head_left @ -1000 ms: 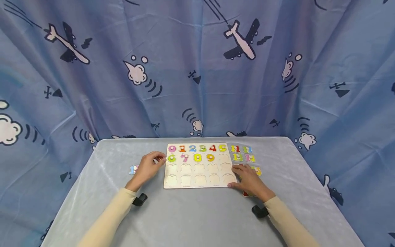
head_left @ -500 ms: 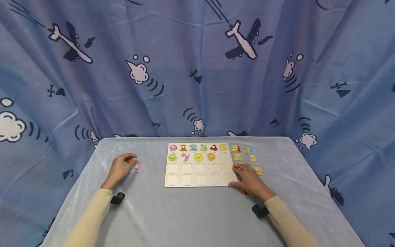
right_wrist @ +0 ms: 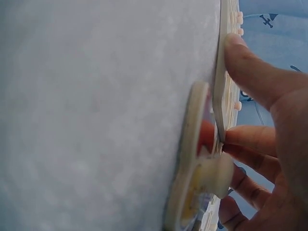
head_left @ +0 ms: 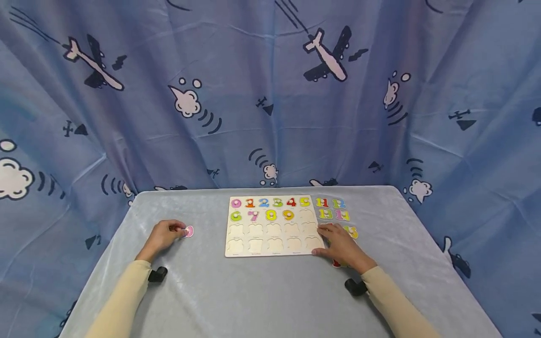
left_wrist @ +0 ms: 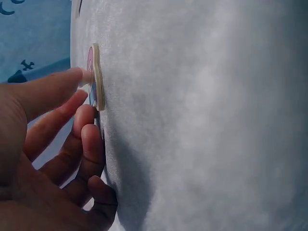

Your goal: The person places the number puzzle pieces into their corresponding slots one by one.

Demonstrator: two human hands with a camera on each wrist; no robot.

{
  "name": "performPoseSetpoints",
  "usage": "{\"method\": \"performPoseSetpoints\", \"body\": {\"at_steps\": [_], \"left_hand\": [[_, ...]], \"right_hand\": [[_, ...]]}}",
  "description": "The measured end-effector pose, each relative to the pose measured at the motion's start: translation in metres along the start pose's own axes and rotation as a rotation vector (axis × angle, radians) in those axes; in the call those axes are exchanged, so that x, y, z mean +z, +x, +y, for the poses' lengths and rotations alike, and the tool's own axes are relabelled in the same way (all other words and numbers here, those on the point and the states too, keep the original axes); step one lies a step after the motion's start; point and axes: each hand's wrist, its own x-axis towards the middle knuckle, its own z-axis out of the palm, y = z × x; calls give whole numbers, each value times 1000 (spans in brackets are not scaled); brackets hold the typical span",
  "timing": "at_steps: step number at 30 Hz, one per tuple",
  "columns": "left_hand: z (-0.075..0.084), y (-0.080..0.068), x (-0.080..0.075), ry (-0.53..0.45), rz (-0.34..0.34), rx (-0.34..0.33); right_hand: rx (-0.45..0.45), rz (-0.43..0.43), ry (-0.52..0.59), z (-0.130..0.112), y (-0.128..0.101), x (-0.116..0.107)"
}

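My left hand (head_left: 162, 237) pinches the knob of a wooden number 10 puzzle piece (head_left: 189, 231) on the left of the table. In the left wrist view, thumb and forefinger meet at the knob, and the piece (left_wrist: 99, 79) stays low over the cloth. Its blue 1 is mostly hidden by the fingers; the pink 0 shows. My right hand (head_left: 341, 246) rests at the lower right corner of the wooden number puzzle board (head_left: 274, 243), its fairly straight thumb and fingers touching the edges. The board has 0 to 9 filled in, with bare recesses below.
Right of the board lie number pieces such as the 11 (head_left: 322, 203), 12 (head_left: 339, 203), 13 (head_left: 325, 214) and 14 (head_left: 343, 215). A red and yellow knobbed piece (right_wrist: 190, 178) lies beside the right hand, partly hidden in the head view. A blue patterned curtain (head_left: 236, 94) hangs behind.
My left hand has left the board's left edge, moved left to the number 10 piece and come down to grip its knob. My right hand stays at the board's corner.
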Motion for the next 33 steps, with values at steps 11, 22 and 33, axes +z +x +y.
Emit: {"method": "performPoseSetpoints", "body": {"at_steps": [11,22,33], "left_hand": [[12,-1,5,14,28,52],[113,18,44,-41,32,204],[201,44,128,-135,-106,332]], "right_hand": [[14,-20,-8,-4,4,-1],[10,4,-11,-1,-3,2],[21,-5,-1,0,-4,1]]}}
